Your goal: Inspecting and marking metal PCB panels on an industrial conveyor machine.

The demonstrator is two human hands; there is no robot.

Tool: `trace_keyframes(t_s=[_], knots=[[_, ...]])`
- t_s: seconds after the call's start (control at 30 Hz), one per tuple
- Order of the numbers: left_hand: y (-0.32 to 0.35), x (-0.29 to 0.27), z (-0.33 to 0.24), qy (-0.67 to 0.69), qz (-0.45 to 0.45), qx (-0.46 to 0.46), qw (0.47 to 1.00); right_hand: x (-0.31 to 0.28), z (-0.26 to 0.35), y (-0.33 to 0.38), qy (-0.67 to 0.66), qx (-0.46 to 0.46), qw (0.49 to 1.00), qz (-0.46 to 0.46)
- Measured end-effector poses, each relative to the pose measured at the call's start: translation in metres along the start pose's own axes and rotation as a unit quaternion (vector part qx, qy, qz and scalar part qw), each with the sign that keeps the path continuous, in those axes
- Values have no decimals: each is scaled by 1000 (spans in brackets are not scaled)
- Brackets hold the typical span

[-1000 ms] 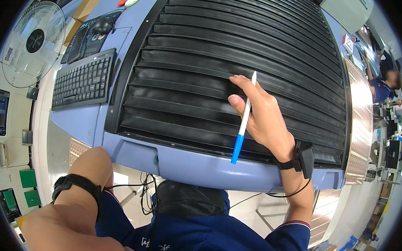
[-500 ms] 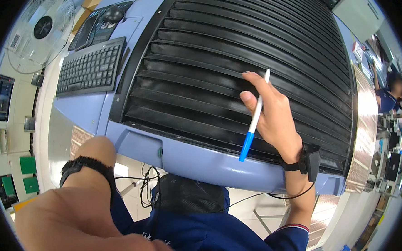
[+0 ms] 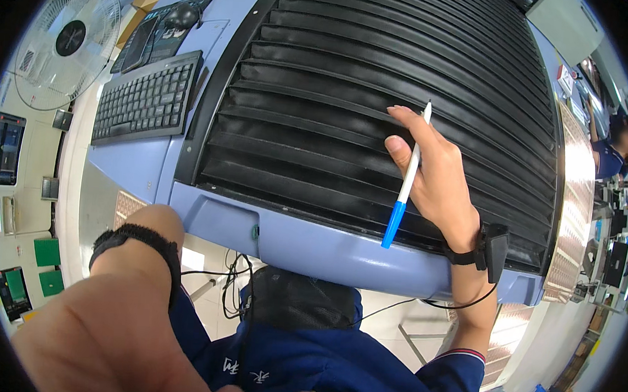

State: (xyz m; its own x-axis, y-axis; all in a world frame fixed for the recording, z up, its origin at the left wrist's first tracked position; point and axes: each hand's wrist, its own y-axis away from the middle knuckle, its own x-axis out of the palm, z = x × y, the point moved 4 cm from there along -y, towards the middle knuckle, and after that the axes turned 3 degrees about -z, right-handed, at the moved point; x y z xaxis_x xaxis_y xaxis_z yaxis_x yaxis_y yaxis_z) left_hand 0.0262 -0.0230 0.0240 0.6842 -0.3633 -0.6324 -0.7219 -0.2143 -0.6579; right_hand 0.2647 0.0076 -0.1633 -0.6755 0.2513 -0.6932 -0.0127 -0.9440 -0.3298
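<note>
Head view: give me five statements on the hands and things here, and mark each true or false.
1. The right hand holds a pen. True.
2. The pen's blue end is uppermost in the picture. False: the blue end is the lower one.
3. The keyboard is left of the black ridged cover. True.
4. The fan is right of the keyboard. False: the fan is to its left.
5. The right wrist is bare. False: it wears a black strap.

Right-hand fingers [image 3: 417,124] hold a pen [image 3: 409,171] (blue-ended) over black bellows [image 3: 317,129].
</note>
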Motion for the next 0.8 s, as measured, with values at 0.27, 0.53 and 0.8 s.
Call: trace_keyframes(t_s=[0.27,0.53,0.8], knots=[[11,9,0,12,-7,37,999,0,5,0,30,5,1000,1],[8,9,5,31,-24,52,998,-4,2,2,14,5,1000,-9],[5,19,4,36,-15,82,996,-4,1,1,25,-1,1000,-14]])
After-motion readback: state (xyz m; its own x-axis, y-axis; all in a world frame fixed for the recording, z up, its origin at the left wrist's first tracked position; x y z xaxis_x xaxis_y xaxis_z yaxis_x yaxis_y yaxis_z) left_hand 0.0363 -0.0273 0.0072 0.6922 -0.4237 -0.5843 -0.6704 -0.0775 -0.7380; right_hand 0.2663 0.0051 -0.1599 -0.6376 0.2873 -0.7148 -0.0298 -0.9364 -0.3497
